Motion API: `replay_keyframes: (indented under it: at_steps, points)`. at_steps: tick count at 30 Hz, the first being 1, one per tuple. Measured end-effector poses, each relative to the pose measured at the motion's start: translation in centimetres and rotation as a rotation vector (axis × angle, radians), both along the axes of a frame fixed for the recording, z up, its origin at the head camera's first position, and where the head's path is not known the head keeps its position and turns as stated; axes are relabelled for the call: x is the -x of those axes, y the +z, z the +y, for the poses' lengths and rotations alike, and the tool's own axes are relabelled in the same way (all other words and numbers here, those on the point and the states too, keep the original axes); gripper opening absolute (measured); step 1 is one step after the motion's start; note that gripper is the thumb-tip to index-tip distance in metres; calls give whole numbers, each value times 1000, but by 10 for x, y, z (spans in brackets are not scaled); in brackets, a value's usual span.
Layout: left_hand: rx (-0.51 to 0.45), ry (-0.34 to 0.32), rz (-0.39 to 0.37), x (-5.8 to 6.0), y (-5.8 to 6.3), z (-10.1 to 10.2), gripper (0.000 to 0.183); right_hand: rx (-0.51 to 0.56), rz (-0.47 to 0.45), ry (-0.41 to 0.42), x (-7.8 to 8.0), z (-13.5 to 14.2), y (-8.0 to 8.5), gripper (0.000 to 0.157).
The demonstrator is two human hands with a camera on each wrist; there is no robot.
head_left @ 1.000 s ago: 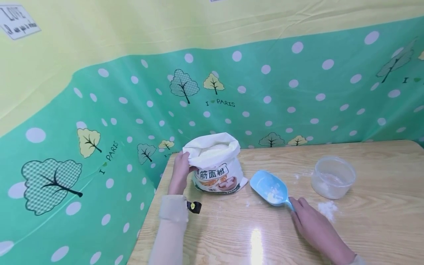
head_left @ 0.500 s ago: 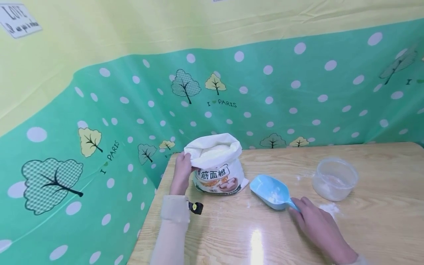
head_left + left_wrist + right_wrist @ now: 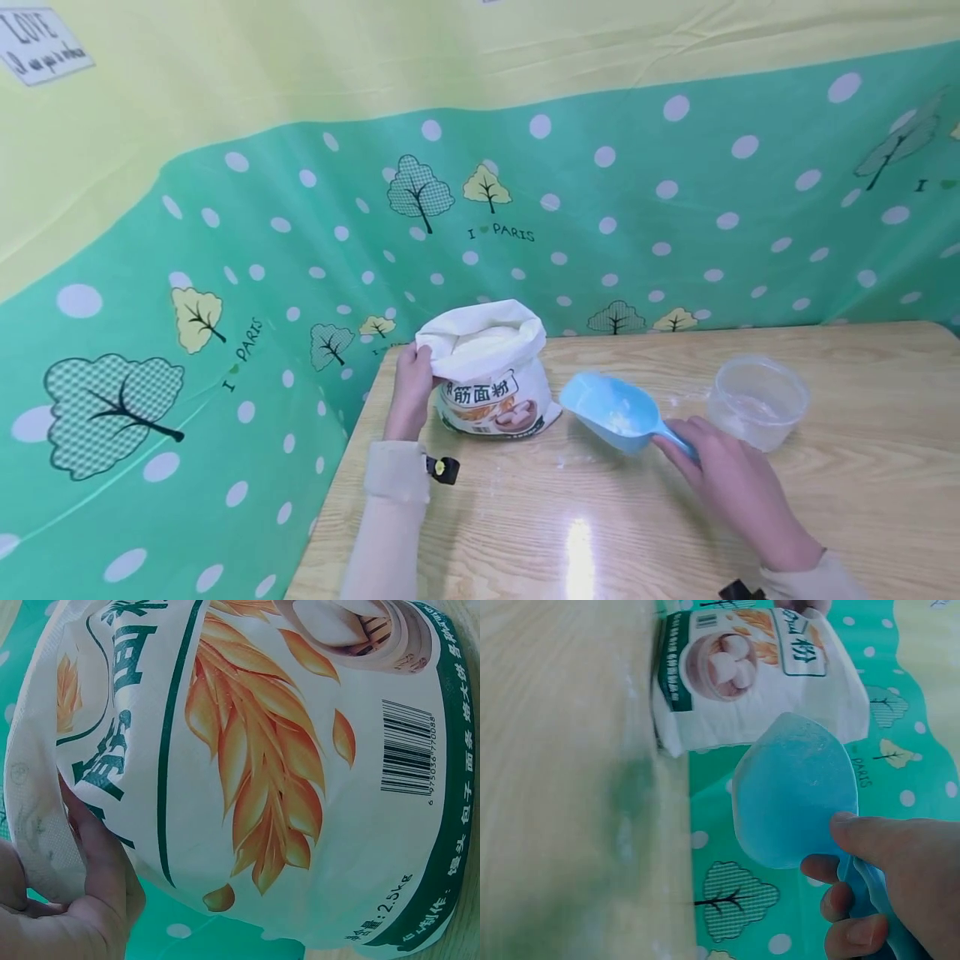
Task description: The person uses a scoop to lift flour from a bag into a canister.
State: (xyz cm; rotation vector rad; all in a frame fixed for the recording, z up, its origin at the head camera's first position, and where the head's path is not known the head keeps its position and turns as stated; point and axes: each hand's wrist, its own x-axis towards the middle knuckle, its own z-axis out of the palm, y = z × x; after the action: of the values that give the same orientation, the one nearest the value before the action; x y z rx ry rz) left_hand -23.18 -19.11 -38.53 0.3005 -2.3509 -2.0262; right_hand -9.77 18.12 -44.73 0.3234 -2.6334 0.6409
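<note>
A white flour bag (image 3: 491, 400) with a rolled-down rim stands at the back left of the table, its top open and white flour (image 3: 487, 340) visible inside. My left hand (image 3: 411, 392) pinches the rim at the bag's left side; in the left wrist view thumb and fingers (image 3: 105, 862) clasp the folded edge. My right hand (image 3: 731, 483) grips the handle of a light-blue scoop (image 3: 611, 408), held above the table just right of the bag. Traces of flour cling to the scoop's bowl. In the right wrist view the scoop (image 3: 795, 795) overlaps the bag's lower edge.
A clear round plastic tub (image 3: 757, 404) stands on the wooden table (image 3: 525, 517) behind my right hand, with a little white powder in it. Specks of flour lie on the tabletop. A green and yellow patterned cloth (image 3: 480, 200) hangs behind and at the left.
My right hand has raised the scoop off the table, slightly up and away. The left hand stays on the bag's rim.
</note>
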Motion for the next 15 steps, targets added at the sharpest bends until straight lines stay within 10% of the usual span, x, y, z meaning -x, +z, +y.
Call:
replay_keyframes:
  at_steps: [15]
  points:
    - [-14, 14, 22, 0, -2, -1, 40, -14, 176, 60, 20, 1, 55, 14]
